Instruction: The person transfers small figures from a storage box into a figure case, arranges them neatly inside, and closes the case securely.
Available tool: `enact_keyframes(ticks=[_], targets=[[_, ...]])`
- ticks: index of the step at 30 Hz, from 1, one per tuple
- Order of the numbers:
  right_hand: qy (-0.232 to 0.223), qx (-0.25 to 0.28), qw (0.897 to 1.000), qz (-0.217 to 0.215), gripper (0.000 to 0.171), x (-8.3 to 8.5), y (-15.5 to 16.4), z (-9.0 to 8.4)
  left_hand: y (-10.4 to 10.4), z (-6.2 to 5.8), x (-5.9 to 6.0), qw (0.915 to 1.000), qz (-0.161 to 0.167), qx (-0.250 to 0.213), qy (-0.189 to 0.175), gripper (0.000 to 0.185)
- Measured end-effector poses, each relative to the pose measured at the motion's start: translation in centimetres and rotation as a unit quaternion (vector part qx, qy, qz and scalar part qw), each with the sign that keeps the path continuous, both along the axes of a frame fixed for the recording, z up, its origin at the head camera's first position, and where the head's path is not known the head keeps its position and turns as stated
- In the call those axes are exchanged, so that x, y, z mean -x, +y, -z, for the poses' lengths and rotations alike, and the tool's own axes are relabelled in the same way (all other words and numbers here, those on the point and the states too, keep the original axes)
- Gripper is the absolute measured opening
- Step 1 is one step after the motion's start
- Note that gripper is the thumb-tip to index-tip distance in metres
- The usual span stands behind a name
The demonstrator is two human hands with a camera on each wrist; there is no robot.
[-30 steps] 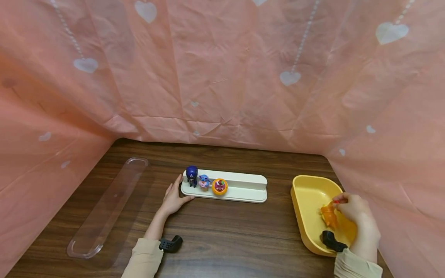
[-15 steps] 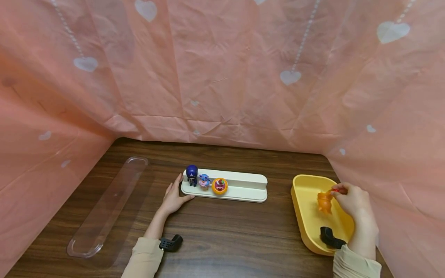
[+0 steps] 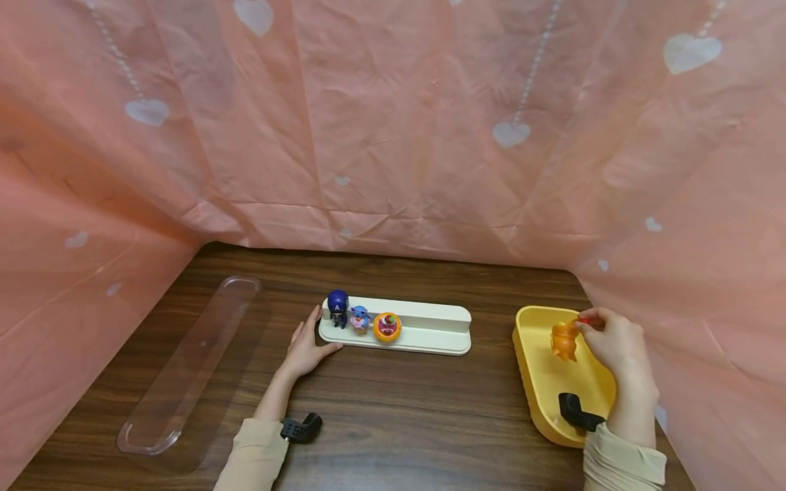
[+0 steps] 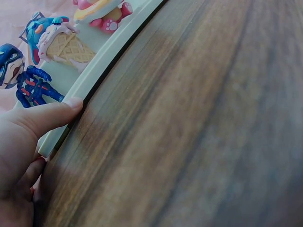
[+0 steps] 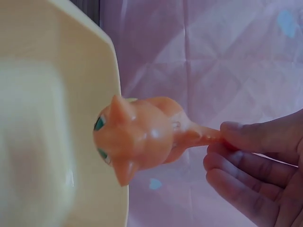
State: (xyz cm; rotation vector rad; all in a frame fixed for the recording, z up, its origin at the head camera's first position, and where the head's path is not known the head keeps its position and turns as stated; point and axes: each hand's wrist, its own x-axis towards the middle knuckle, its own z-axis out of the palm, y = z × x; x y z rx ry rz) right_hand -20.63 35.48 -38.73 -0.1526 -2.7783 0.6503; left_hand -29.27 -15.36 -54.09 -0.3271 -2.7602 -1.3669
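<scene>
My left hand (image 3: 303, 351) grips the left end of a white display stand (image 3: 430, 341), thumb on its front edge and forefinger near its back corner. On the stand are a blue-helmeted superhero figure (image 3: 338, 309), a blue figure with an ice cream cone (image 3: 360, 319) and a round orange and pink figure (image 3: 387, 327). My right hand (image 3: 617, 341) pinches the red tail tip of an orange toy animal figure (image 5: 137, 137). This figure has pointed ears and green eyes, and hangs head down over the yellow bin (image 3: 534, 382).
To the left lies a long clear plastic cover (image 3: 202, 344) on the brown wooden table (image 3: 399, 409). Pink cloth (image 3: 393, 136) with white hearts hangs behind the table and along both sides.
My right hand has lifted the orange toy animal figure out of the bin's lower part, toward its far side and slightly left. My left hand keeps its place on the stand.
</scene>
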Motion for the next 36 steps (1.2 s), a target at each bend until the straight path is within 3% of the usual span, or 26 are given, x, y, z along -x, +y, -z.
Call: enact_keyframes(ticks=[8, 17, 24, 36], targets=[[0.051, -0.006, 0.999, -0.003, 0.018, 0.1, -1.2, -0.7, 0.0, 0.0, 0.1, 1.0000, -0.003, 0.000, -0.001, 0.102], [0.077, -0.003, 0.997, -0.007, 0.022, 0.1, -3.1, -1.9, 0.0, 0.1, 0.1, 1.0000, -0.007, 0.003, 0.007, 0.101], [0.099, 0.006, 0.995, -0.013, 0.022, 0.3, -4.5, -2.5, 0.0, 0.1, 0.1, 0.9999, -0.007, 0.005, -0.008, 0.101], [0.136, 0.008, 0.990, -0.031, 0.018, 0.9, -6.9, -2.4, 0.0, 0.2, 0.0, 0.9999, -0.010, 0.000, 0.006, 0.100]])
